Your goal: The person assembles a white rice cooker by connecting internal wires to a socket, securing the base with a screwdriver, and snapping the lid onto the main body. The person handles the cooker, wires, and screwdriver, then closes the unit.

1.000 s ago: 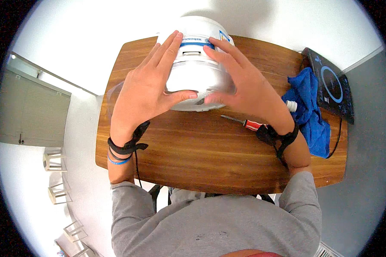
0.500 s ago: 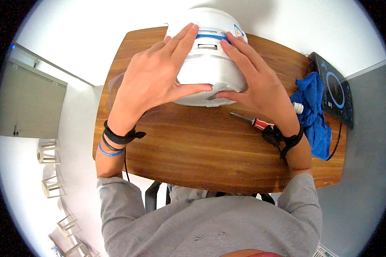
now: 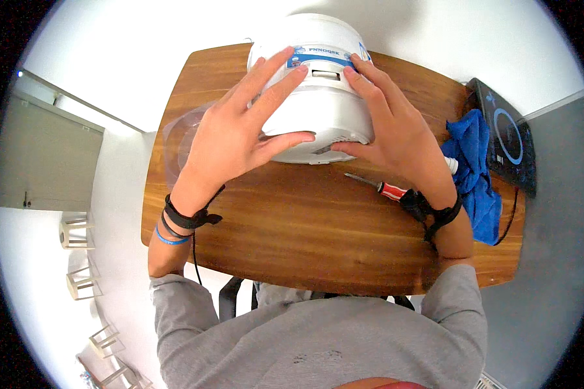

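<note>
A white, rounded appliance [image 3: 318,110] lies tipped at the far middle of the wooden table, its vented base toward me. A blue-and-white label and a small rectangular recess show on its side. My left hand [image 3: 237,126] spans its left side, spread fingers on the curved wall and thumb along the base edge. On the opposite side my right hand [image 3: 396,123] bears on it the same way, fingertips beside the recess. Between them the two hands hold the appliance. A screwdriver [image 3: 390,191] with a red, white and black handle lies near my right wrist, which partly covers its handle.
A blue cloth [image 3: 475,175] is bunched at the table's right, with a small white ribbed part [image 3: 451,165] beside it. Behind the cloth stands a black induction cooktop [image 3: 505,139] with a cord. Clear plastic [image 3: 178,139] lies left of my left hand on the wooden table [image 3: 292,227].
The appliance has turned a little, its label and recess shifting to the right and showing more fully. My left fingers have spread wider, and the left hand has moved slightly down.
</note>
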Tool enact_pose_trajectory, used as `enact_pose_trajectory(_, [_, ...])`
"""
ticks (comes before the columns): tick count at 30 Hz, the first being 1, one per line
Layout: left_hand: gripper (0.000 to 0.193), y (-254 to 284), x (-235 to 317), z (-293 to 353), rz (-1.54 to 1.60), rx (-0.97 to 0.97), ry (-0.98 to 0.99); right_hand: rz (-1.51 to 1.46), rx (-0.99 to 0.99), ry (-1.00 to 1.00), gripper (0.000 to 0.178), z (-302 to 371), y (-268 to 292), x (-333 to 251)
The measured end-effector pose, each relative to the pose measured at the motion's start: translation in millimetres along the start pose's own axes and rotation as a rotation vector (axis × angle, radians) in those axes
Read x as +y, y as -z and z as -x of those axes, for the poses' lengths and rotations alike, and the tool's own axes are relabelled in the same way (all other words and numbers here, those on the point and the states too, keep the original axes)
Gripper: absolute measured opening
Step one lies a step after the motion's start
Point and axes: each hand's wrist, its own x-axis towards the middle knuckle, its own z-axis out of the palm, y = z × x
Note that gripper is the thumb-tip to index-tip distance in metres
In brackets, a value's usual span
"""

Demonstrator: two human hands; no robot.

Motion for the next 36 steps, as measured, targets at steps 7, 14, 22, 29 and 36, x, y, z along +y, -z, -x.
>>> enact_pose_trajectory(7, [0.094,-8,2,-6,-0.076,-0.059,-0.046,0.053,0.009,0.027,0.106,6,0,10])
enact_pose_trajectory(14, [0.093,-11,8,-2,-0.103,-0.062,-0.062,0.062,-0.022,0.039,0.104,9,0,16])
enact_pose_trajectory(22, [0.088,-9,9,-1,-0.098,-0.022,-0.055,0.07,-0.058,0.013,0.104,5,3,9])
enact_pose_trajectory(29, [0.082,-7,6,5,-0.088,0.011,0.015,0.11,-0.014,0.069,0.102,-1,-3,9])
enact_pose_trajectory(36, [0.081,2,13,-12,0.022,-0.044,0.069,0.1,-0.038,0.04,0.098,2,11,1])
